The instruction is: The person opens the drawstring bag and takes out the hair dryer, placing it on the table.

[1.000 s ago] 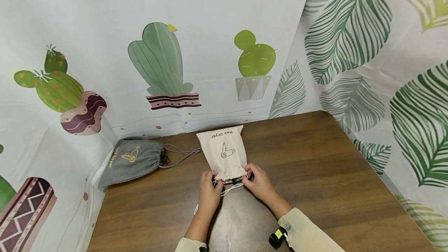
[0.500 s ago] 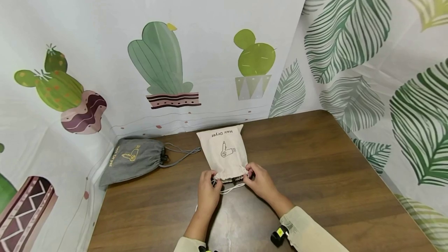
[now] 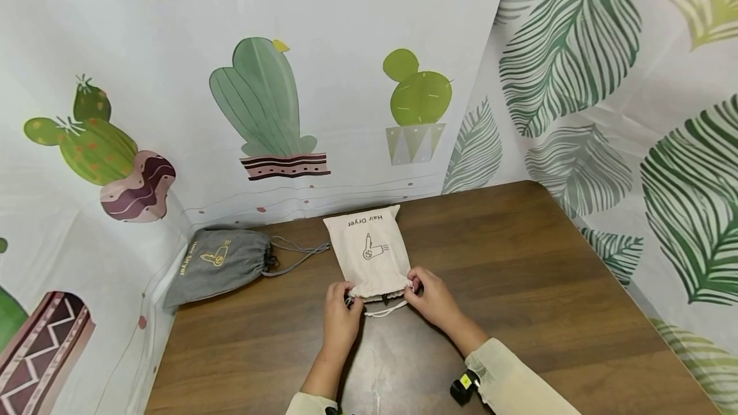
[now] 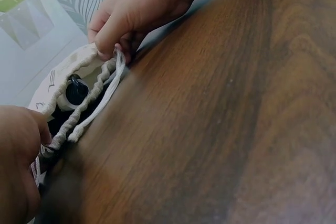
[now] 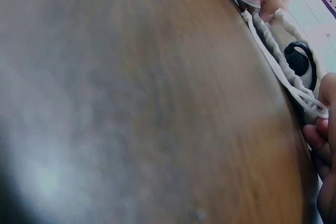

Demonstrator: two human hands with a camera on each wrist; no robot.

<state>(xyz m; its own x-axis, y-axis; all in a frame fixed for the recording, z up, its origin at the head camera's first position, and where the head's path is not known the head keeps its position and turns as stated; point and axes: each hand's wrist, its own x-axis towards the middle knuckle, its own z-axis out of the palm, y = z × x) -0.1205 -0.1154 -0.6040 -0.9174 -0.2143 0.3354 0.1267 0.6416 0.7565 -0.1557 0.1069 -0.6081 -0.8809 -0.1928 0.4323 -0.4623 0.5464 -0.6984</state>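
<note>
A cream drawstring bag (image 3: pixel 373 255), printed "Hair Dryer" with a dryer drawing, lies on the table with its mouth toward me. My left hand (image 3: pixel 341 316) pinches the left corner of the gathered mouth. At the right corner, my right hand (image 3: pixel 431 296) pinches the rim between thumb and fingers. Both wrist views show the mouth parted, with a black cord (image 5: pixel 298 61) visible inside; the rest of the contents is hidden. A white drawstring (image 4: pixel 102 100) hangs loose along the lower rim.
A grey drawstring bag (image 3: pixel 221 264) with gold "Hair Dryer" print lies at the table's left edge, its grey cords (image 3: pixel 300 252) trailing right. The brown wooden table (image 3: pixel 519 274) meets a wall cloth (image 3: pixel 346 82) printed with cacti and leaves.
Both hands have drawn slightly apart at the bag's mouth, the right one moving a little rightward. The mouth looks wider and the white drawstring has shifted right. The grey bag stays put.
</note>
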